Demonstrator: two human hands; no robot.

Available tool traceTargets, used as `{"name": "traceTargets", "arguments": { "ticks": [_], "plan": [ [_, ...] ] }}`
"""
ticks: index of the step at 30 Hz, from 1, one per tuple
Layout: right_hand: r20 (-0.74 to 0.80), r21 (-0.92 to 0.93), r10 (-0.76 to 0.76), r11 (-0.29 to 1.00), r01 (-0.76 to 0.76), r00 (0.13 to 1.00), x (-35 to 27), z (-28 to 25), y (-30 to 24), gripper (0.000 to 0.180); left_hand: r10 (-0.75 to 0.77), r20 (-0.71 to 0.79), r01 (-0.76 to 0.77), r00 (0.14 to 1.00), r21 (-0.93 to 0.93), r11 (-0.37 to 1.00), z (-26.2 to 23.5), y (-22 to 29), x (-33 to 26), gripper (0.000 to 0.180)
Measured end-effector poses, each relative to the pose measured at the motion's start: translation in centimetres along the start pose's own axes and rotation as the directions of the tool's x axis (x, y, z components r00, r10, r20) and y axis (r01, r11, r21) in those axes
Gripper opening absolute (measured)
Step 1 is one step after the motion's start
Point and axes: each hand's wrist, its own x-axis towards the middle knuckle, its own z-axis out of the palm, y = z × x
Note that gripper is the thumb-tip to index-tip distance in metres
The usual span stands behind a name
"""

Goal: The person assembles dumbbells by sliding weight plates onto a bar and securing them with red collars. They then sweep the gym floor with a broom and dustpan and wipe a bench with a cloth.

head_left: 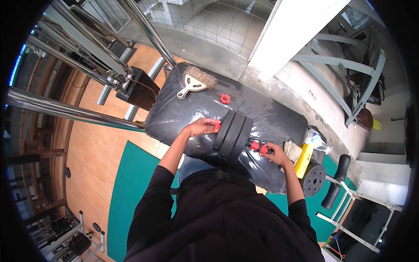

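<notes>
A dumbbell with several black weight plates [233,134] rests on a black padded bench [179,115]. My left hand [201,127] is closed on a red star-shaped nut [217,127] at the left face of the plates. My right hand [275,153] wraps the end of the dumbbell's red and black handle [258,146], right of the plates. Beyond the plates, a second red star nut [225,98] lies loose on the bench. The bar's end under the left fingers is hidden.
A hand brush [192,85] lies at the bench's far left. At its right end are a beige cloth [293,151], a yellow box [304,160], a clear plastic bottle [317,140] and a dark round plate with holes [314,179]. Chrome machine bars [78,111] stand left.
</notes>
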Motion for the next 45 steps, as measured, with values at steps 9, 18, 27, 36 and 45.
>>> {"name": "traceTargets", "arguments": {
  "ticks": [9,18,27,36,45],
  "plan": [
    [-0.005,0.003,-0.004,1.000,0.004,1.000,0.0,-0.3,0.1,0.036,-0.343,-0.195,0.330,0.919,-0.098,0.939,3.1,4.7,-0.7,0.040],
    [0.057,0.086,0.028,0.996,-0.033,0.998,0.1,0.1,-0.1,0.031,0.074,-0.112,-0.077,0.991,-0.024,0.997,1.9,0.7,-0.6,0.034],
    [0.235,0.217,0.108,0.963,-0.160,0.966,0.5,-0.4,-0.8,0.026,-0.098,-0.366,-0.046,0.925,-0.365,0.930,4.1,-0.4,-0.8,0.030],
    [0.273,0.207,0.122,0.961,-0.182,0.954,0.7,-0.7,-0.8,0.022,0.037,-0.150,-0.050,0.988,-0.079,0.996,2.0,1.3,-1.0,0.036],
    [0.293,0.221,0.122,0.956,-0.191,0.948,1.0,-0.7,-0.3,0.020,-0.185,-0.122,0.172,0.975,-0.107,0.979,1.9,2.3,-0.2,0.037]
  ]
}}
